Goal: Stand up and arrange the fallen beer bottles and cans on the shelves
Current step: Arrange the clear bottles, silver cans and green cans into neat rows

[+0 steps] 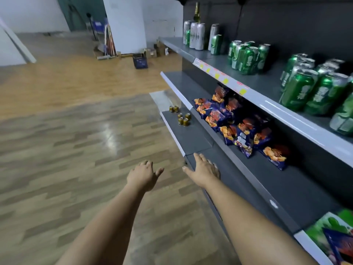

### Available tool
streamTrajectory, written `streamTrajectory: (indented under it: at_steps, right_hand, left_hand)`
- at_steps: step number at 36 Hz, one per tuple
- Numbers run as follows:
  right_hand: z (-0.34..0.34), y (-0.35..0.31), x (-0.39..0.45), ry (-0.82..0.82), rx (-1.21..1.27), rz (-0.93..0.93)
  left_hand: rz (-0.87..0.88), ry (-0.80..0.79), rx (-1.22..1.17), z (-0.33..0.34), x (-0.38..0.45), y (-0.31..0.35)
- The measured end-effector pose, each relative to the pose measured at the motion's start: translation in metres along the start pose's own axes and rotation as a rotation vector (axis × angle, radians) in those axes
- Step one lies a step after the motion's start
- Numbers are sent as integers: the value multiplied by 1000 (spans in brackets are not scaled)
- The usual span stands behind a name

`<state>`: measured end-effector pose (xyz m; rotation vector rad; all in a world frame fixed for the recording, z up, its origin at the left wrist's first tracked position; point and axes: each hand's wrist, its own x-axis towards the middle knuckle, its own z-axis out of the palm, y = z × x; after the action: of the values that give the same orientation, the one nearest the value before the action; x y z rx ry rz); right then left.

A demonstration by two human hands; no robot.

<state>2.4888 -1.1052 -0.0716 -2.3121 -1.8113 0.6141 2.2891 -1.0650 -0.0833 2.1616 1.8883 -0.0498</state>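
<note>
Both bare arms reach forward over the wood-patterned plank floor [76,150] beside a dark grey metal shelving unit [286,188]. The left hand [144,174] hangs released over the floor, fingers loosely spread and holding nothing, well clear of the shelf edge. The right hand [203,172] lies flat and released, fingers straight, over the front lip of the lowest grey shelf [183,134], just where its white edge strip ends; whether the palm presses the surface cannot be told.

On the upper shelf [267,83], behind a white price rail with yellow tags [225,79], short green beer cans [248,58] stand in a tight cluster, with a larger group of green cans [305,88] nearer the camera, close to the rail. Farther along, tall silver cans [196,35] stand upright near the shelf's far end, a gold-topped bottle [196,12] behind them.

The middle shelf holds blue and orange snack bags [229,121] lying along its back, leaving a bare strip along the front edge. Small gold cans [182,119] stand on the lowest shelf, well ahead of the right hand, with bare shelf between.
</note>
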Motion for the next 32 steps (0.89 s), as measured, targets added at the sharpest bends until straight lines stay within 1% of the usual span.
streamTrajectory:
  at_steps: [4, 11, 15, 22, 28, 32]
  right_hand:
    - [-16, -15, 64, -21, -26, -18]
    - [-17, -47, 160, -80, -68, -52]
    - [-14, -72, 221, -97, -92, -63]
    - [-24, -129, 334, -45, -80, -27]
    - [-36, -179, 425, -31, -50, 34]
    - [-38, -201, 479, -51, -59, 47]
  left_hand:
    - [12, 29, -15, -21, 55, -5]
    - [-30, 3, -19, -28, 147, -37]
    - [-27, -15, -26, -36, 208, -56]
    - [27, -2, 5, -74, 332, -99]
    - [62, -19, 20, -109, 435, -135]
    - [79, -54, 6, -123, 495, -149]
